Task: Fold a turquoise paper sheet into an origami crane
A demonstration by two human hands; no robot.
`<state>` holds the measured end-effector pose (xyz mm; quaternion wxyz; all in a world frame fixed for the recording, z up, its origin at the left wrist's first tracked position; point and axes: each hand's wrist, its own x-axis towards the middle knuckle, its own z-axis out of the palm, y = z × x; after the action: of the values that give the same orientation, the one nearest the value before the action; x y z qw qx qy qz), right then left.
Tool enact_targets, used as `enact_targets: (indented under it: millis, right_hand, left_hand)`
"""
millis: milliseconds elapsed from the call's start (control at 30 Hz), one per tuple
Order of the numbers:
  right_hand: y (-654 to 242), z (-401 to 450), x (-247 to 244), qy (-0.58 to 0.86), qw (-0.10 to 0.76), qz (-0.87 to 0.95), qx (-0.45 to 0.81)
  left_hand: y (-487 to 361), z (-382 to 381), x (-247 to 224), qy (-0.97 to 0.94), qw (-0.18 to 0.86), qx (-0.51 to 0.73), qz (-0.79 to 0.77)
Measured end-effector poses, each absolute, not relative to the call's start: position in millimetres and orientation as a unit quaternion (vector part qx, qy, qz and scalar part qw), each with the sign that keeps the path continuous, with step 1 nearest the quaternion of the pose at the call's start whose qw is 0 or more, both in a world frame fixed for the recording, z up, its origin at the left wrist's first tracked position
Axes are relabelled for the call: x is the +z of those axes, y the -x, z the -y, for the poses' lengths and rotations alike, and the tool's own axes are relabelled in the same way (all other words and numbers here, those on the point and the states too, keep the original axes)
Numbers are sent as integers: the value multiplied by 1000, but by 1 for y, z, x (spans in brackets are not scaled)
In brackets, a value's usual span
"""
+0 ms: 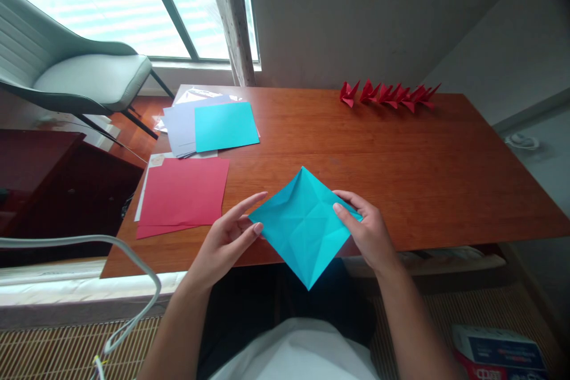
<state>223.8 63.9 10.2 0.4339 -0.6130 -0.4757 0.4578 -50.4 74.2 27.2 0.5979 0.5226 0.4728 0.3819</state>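
Creased cyan sheet [307, 219] lower center, bottom corner past surface's [445, 172] near edge. Right hand [371, 228] grip pinching its right corner; left hand [227, 240] at left corner, can't tell if pinching. Red sheets [184, 193] left, white papers [180, 124] upper left, red folded pieces [387, 95] upper right; surface extends rightward.

Room in a home, wooden table [401, 178], padded chair [93, 83], window [111, 6], curtain [229, 18], perhaps a bamboo mat [53, 347]

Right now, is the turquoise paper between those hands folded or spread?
Spread: the turquoise paper shows one broad diamond face crossed by creases, its side corners at the left hand and right hand.
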Motion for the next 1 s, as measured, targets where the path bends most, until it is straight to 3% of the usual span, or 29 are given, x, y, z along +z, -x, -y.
enact_targets:
  millis: [267,467,700,1000]
  right_hand:
    - [-223,-66,11,604,449,461,470]
    - [-233,-64,8,496,494,406,587]
    - [-248,-54,11,401,439,443,670]
    - [-246,-54,0,425,431,474,639]
  left_hand:
    - [47,-73,23,-505,596,389,-489]
    - [42,-73,21,-444,601,424,-513]
    - [40,-72,17,-380,626,438,-521]
    - [33,-74,22,-305,661,436,-529]
